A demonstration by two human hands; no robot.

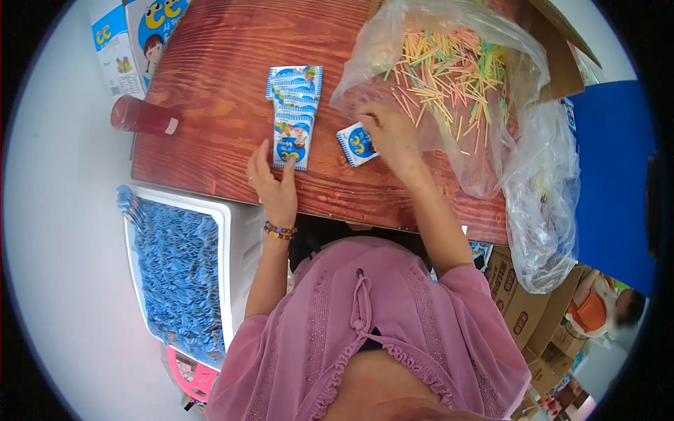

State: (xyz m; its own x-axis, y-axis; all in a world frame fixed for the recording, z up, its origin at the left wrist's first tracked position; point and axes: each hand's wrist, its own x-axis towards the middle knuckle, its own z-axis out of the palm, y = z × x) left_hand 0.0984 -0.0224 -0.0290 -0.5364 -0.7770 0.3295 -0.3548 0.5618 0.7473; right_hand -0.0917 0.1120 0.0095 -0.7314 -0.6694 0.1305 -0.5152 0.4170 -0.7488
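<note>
Clearly seen from above: a reddish wooden table (210, 91), with both hands over it. Left hand (272, 184) open, fingers spread, fingertips pressing on the near end of a row of small blue-and-white sachets (293, 112) overlapped like tiles, lying in the middle of the table. Right hand (394, 137) at the mouth of a clear plastic bag (491, 133) full of thin coloured sticks (449, 70), fingers curled down; whether pinching a stick, impossible to tell. One single blue-and-white sachet (357, 144) just beside the right hand, flat on the wood, well apart from the row. A beaded bracelet (279, 231) on the left wrist. Left of the table, a dark red cylinder (142, 117) lying at the table's edge. Below it, a white crate (235, 231) packed with many blue sachets (175, 274). Brown cardboard boxes (516, 309) at the lower right, and printed cartons (140, 35) at the upper left.
</note>
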